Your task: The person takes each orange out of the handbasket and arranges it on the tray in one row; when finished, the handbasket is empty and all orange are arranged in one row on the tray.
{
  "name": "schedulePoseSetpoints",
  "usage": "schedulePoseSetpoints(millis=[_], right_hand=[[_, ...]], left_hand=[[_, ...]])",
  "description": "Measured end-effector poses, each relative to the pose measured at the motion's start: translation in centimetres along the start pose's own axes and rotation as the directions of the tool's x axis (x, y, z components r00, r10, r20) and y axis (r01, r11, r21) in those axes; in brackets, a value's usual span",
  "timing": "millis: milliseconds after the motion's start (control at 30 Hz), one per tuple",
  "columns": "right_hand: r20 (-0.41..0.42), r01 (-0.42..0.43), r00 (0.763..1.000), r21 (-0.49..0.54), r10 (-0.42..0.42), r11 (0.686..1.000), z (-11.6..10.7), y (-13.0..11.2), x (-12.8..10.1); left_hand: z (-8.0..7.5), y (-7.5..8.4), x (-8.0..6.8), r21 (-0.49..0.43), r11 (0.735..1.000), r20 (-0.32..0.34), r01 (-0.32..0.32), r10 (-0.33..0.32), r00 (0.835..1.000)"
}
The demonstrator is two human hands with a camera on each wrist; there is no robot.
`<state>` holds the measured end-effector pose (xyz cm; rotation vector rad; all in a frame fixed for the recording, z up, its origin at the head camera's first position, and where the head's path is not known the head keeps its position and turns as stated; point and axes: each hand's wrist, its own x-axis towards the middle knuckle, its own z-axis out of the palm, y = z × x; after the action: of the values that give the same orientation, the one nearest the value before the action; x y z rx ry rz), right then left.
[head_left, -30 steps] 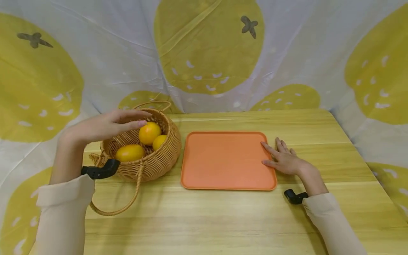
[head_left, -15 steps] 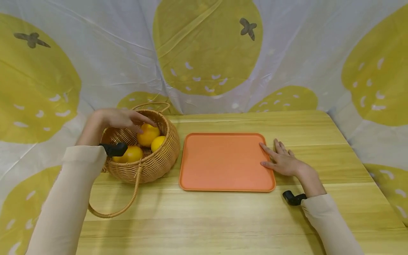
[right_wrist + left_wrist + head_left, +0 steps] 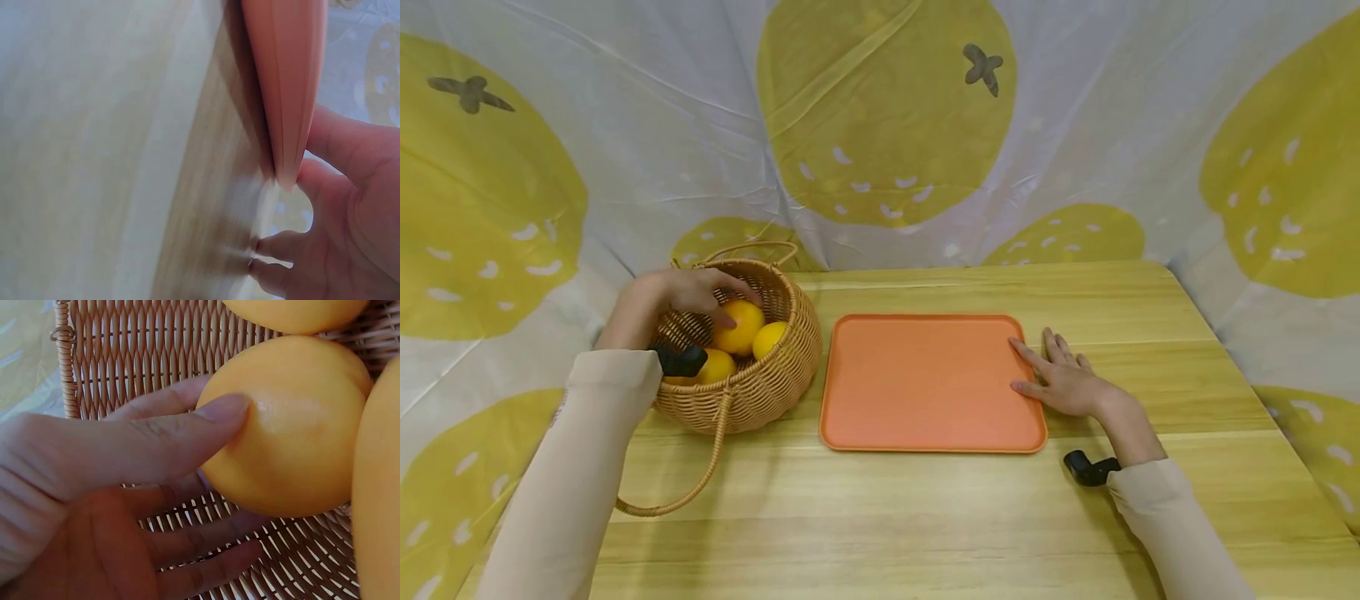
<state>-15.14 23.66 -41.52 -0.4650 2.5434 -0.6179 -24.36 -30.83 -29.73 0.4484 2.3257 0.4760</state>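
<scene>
A wicker basket (image 3: 796, 342) at the table's left holds three oranges. My left hand (image 3: 683, 292) reaches into it, thumb and fingers curled round the top orange (image 3: 742, 327). In the left wrist view my thumb (image 3: 156, 444) presses on that orange (image 3: 294, 425) and the other fingers pass under and behind it against the weave (image 3: 125, 356). Two more oranges (image 3: 771, 336) (image 3: 718, 365) lie beside it. An orange tray (image 3: 928, 379) lies bare mid-table. My right hand (image 3: 1063, 379) rests flat on the table, thumb and forefinger touching the tray's right edge (image 3: 287, 81).
The wooden table (image 3: 925, 517) stretches forward of the tray. The basket's loose handle (image 3: 662, 500) lies on the table toward me, another stands up at its back. A white cloth with yellow fruit print (image 3: 887, 125) hangs behind and around the table.
My left hand has dropped from above the basket rim down into the basket and closed on the top orange. The right hand and the tray have stayed put.
</scene>
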Motion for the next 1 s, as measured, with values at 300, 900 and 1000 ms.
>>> schedulePoseSetpoints(millis=[300,900,1000], right_hand=[[0.004,-0.001,1.000,0.010,0.001,1.000,0.0,0.0,0.0],[0.000,-0.001,1.000,0.016,0.001,1.000,0.2,0.1,-0.2],[-0.002,0.002,1.000,0.017,-0.002,1.000,0.1,0.0,-0.1]], left_hand=[[0.0,0.4,-0.1,0.057,0.998,0.022,0.029,-0.030,0.999],[0.1,0.2,-0.9,0.100,0.992,0.079,0.078,-0.086,0.993],[0.2,0.1,-1.0,0.140,0.983,0.043,0.121,-0.128,0.991]])
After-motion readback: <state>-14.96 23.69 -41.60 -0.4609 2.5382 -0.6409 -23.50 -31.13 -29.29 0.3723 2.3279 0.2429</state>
